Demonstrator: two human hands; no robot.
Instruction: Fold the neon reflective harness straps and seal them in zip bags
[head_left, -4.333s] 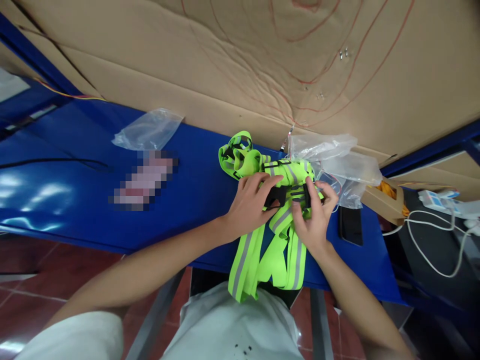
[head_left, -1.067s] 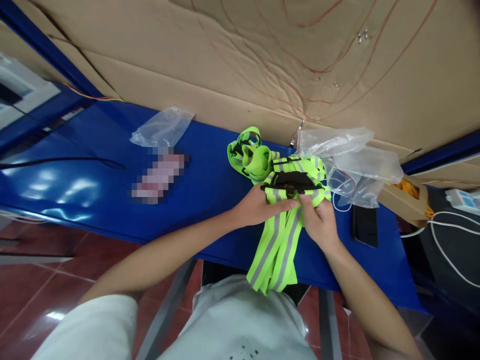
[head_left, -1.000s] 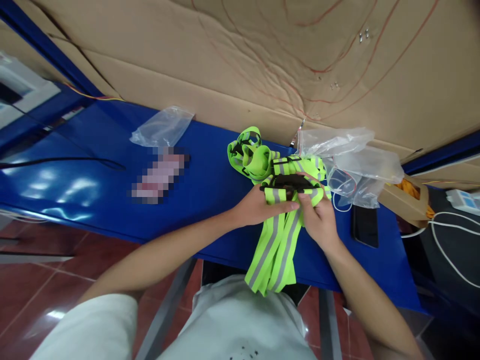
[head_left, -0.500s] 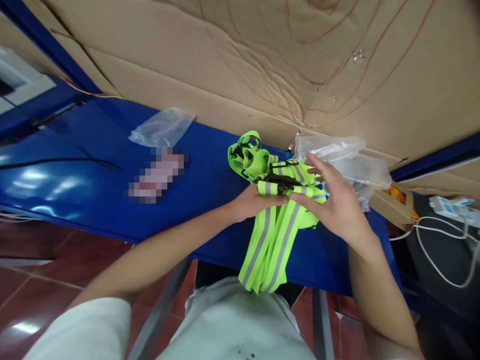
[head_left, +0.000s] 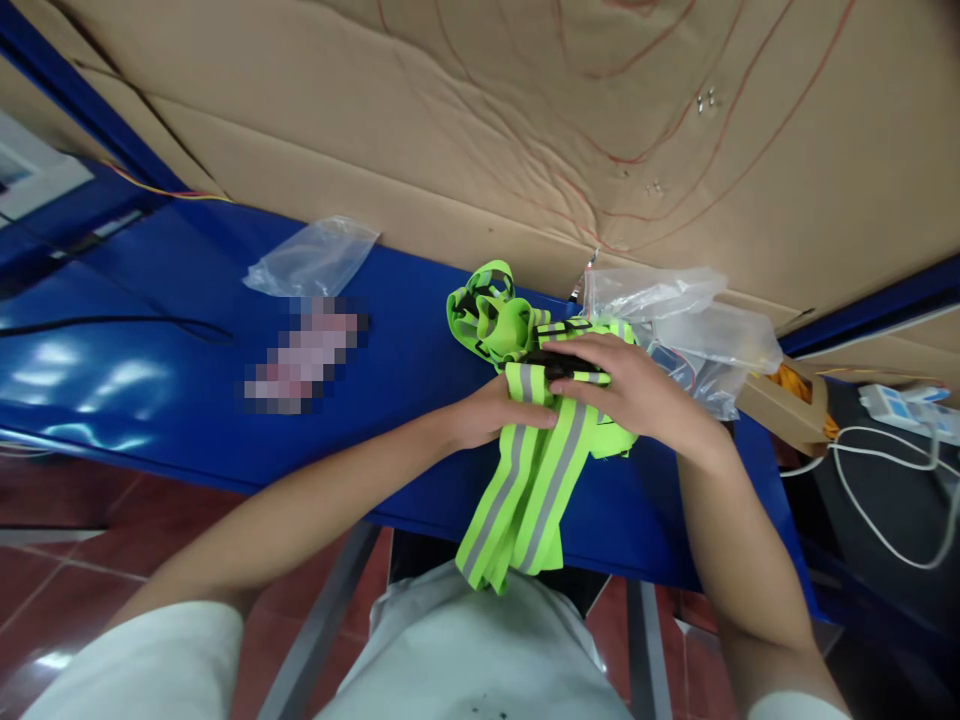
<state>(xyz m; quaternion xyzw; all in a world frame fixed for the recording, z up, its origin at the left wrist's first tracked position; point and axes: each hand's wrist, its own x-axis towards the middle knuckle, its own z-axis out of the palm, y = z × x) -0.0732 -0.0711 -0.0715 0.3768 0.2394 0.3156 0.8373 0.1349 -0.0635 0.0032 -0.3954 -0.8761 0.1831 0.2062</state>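
Fluorescent yellow-green reflective straps with grey stripes hang over the front edge of the blue table. My left hand is closed on the straps from the left, its thumb lying across them. Against the same bundle, my right hand grips from the right, fingers curled over a dark buckle or clip that is partly hidden. Behind the hands, a looped coil of the same strap rests on the table.
Clear plastic bags lie at the back left and back right of the blue table. A blurred-out pinkish item lies left. Cardboard with red wires stands behind. At right are a small carton and a power strip.
My right hand has moved left and its fingers have closed over the dark buckle and straps. The hanging strap ends have shifted slightly left; my left hand keeps its hold.
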